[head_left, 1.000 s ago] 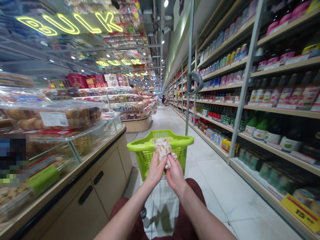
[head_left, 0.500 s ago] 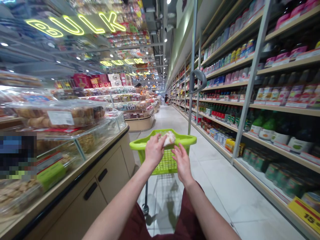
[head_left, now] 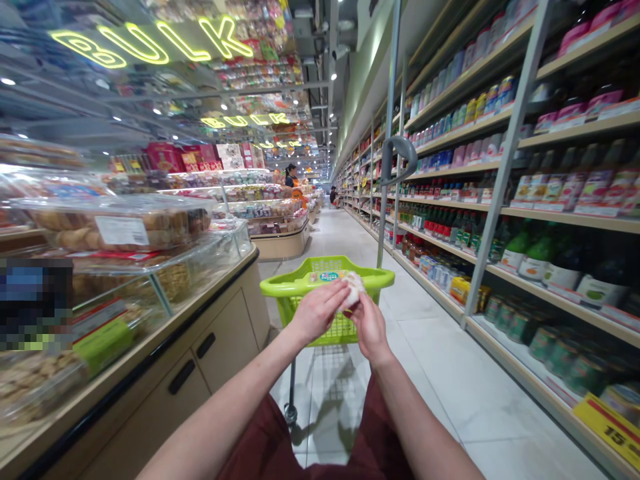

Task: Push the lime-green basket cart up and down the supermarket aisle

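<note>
A small, soft-looking, crumpled white thing [head_left: 354, 291] with faint brownish marks is between my hands, its kind too blurred to make out. My left hand [head_left: 320, 311] has its fingers pressed together against its left side. My right hand [head_left: 371, 328] is closed at its lower right, thumb and fingers touching it. Both hands are above the near rim of a lime-green shopping basket [head_left: 278, 289], which stands on a grey-wheeled frame. Inside the basket lies a package with a round teal label [head_left: 329, 276], partly covered by my fingers.
On the left runs a wooden counter [head_left: 227, 333] with clear boxes of baked goods. Tall shelves [head_left: 480, 200] of bottles and cans line the right side. A grey loop handle on a pole [head_left: 400, 160] rises beside the basket. Further off, a person in orange [head_left: 295, 183] stands by the displays.
The white thing has moved slightly right and down with my left hand. My right hand, apart from it before, now grips it too. The labelled package in the basket has come into view.
</note>
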`<state>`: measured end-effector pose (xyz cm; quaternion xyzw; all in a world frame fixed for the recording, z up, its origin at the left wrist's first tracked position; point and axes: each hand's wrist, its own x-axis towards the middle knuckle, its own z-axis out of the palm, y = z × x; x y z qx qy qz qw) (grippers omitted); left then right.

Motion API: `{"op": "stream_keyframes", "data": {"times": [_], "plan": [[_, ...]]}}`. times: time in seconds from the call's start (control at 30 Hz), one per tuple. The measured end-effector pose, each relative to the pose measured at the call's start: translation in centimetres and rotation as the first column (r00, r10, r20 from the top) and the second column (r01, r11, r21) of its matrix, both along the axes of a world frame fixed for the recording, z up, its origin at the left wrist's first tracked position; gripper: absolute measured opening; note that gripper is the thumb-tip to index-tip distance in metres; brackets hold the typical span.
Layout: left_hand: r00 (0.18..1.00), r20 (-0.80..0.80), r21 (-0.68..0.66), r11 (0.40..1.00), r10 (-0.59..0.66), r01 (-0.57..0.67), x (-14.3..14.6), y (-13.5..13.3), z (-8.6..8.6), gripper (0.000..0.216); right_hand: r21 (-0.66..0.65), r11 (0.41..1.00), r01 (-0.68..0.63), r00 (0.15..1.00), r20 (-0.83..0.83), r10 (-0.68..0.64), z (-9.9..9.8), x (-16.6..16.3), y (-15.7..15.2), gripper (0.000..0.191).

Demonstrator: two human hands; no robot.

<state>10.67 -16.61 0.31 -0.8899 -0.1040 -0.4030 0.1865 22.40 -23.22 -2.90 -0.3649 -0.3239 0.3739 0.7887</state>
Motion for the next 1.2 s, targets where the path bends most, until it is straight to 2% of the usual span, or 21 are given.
{"op": "stream_keyframes", "data": {"times": [0.03, 0.1, 0.17, 0.23, 0.37, 0.5, 0.6, 0.7, 0.8, 0.87, 1.07, 1.13, 1.2], "plan": [[0.991, 0.090, -0.056, 0.994, 0.099, -0.094, 0.0, 0.5, 0.5, 0.039, -0.028, 0.998, 0.059, 0.997, 0.053, -0.058, -0.2, 0.2, 0.1, 0.052], [0.915, 0.213, -0.200, 0.932, 0.343, -0.302, 0.4, 1.4, 1.5, 0.043, -0.042, 0.979, 0.200, 0.968, 0.165, -0.190, -0.8, 0.8, 0.3, 0.055], [0.848, 0.186, -0.290, 0.852, 0.496, -0.435, 1.1, 1.8, 2.0, 0.044, -0.017, 0.947, 0.321, 0.919, 0.245, -0.308, -1.4, 1.7, 0.5, 0.055], [0.835, 0.092, -0.310, 0.812, 0.543, -0.494, 2.3, 1.8, 1.7, 0.043, 0.009, 0.908, 0.419, 0.865, 0.301, -0.402, -1.9, 2.7, 0.8, 0.055], [0.849, 0.016, -0.310, 0.810, 0.528, -0.498, 5.2, 0.3, -0.2, 0.042, 0.056, 0.846, 0.531, 0.752, 0.430, -0.500, -2.5, 4.0, 1.2, 0.051], [0.913, -0.071, -0.208, 0.890, 0.401, -0.407, 6.5, -1.4, -1.4, 0.042, 0.116, 0.820, 0.560, 0.644, 0.562, -0.519, -2.8, 4.4, 1.2, 0.050], [0.914, -0.052, -0.196, 0.893, 0.403, -0.405, 4.6, -1.4, -1.8, 0.041, 0.198, 0.790, 0.580, 0.510, 0.668, -0.542, -2.8, 4.5, 1.0, 0.048], [0.862, 0.076, -0.263, 0.844, 0.502, -0.468, 1.1, -0.2, -1.9, 0.041, 0.258, 0.767, 0.587, 0.401, 0.730, -0.553, -2.7, 4.5, 0.9, 0.047], [0.779, 0.197, -0.340, 0.787, 0.595, -0.515, -1.6, 0.9, -2.1, 0.045, 0.275, 0.767, 0.579, 0.354, 0.763, -0.541, -2.5, 4.1, 1.0, 0.047], [0.764, 0.217, -0.355, 0.778, 0.608, -0.518, -1.7, 1.0, -2.3, 0.046, 0.287, 0.775, 0.563, 0.317, 0.791, -0.523, -2.3, 3.7, 1.1, 0.047], [0.888, 0.128, -0.251, 0.880, 0.442, -0.403, 2.2, -0.4, -3.3, 0.041, 0.250, 0.807, 0.535, 0.208, 0.887, -0.413, -2.1, 3.1, 0.9, 0.046], [0.904, 0.105, -0.231, 0.894, 0.415, -0.384, 2.4, -0.5, -3.4, 0.041, 0.258, 0.808, 0.530, 0.216, 0.880, -0.423, -2.1, 3.3, 0.6, 0.048], [0.901, 0.091, -0.237, 0.888, 0.423, -0.393, 1.8, -0.2, -3.5, 0.042, 0.252, 0.825, 0.506, 0.299, 0.846, -0.442, -1.9, 3.6, 0.1, 0.049]]}}
